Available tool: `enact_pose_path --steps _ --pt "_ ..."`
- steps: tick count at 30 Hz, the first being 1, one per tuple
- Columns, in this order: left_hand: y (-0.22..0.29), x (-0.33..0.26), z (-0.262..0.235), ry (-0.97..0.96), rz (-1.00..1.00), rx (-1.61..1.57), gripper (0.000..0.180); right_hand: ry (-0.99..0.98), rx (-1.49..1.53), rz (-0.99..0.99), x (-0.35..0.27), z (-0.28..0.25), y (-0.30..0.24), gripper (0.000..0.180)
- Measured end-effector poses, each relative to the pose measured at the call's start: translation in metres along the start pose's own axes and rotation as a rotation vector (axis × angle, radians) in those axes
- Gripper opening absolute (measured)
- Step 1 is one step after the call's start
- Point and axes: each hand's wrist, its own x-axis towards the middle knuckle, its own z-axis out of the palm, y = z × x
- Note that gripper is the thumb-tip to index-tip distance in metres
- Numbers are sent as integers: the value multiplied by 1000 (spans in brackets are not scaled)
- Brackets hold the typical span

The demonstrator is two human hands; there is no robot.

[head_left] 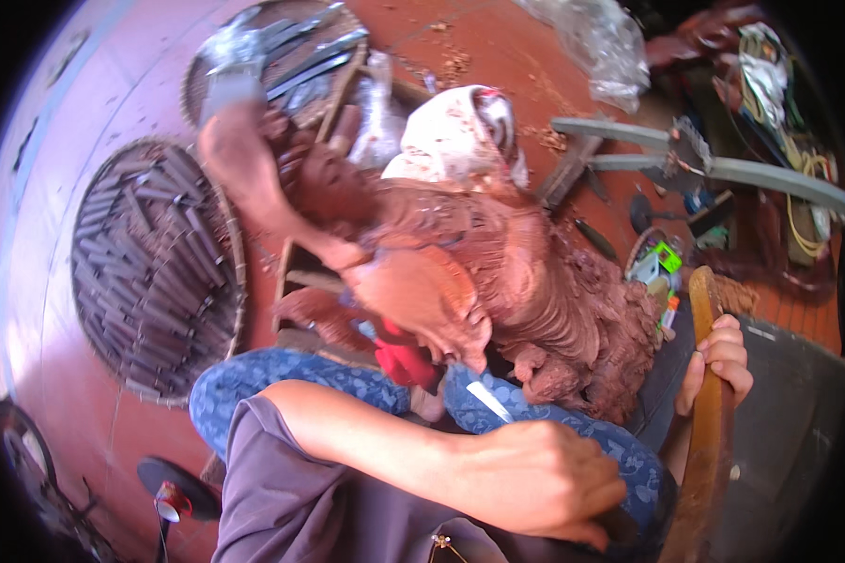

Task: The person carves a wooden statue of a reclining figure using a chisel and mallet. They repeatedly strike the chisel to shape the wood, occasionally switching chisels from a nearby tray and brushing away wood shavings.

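Note:
My left hand [545, 479] is closed in a fist over my lap, knuckles up. Out of it, pointing up and left, runs a bright flat metal blade [488, 402] like a chisel's; its handle is hidden by the fist. My right hand [723, 361] has its fingers wrapped round a long, slightly curved yellow-brown wooden bar [709, 413], whose lower end leaves the picture. In front of my knees lies a large reddish-brown wood carving [526, 272], a figure with a head and deep robe folds. The blade is apart from the carving's lower edge.
A round basket [239, 310] full of dark-handled tools stands at left. Another round basket [190, 84] behind it holds metal blades. White cloth [460, 131] lies against the carving's far side. At the right are a grey metal frame [770, 178], small bright green items [667, 256] and a dark board [789, 413].

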Motion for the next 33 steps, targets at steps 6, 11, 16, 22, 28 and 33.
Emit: enact_pose_path --steps 6,11,16,22,28,33 --pt "44 -41 -71 284 -495 284 29 151 102 -74 3 5 12 29" --pt "61 -172 -210 985 -1107 1083 31 157 100 -123 5 18 12 29" --pt "34 -353 -266 804 -1871 1430 53 172 170 -155 10 36 17 29" --pt "-11 -335 -232 779 -1700 1557 55 157 126 -146 6 26 19 29" --pt "-42 -284 -232 395 -1979 1336 44 163 146 -131 8 39 15 30" --pt "-60 -332 -230 405 -1724 1580 51 138 82 -75 7 26 7 32"
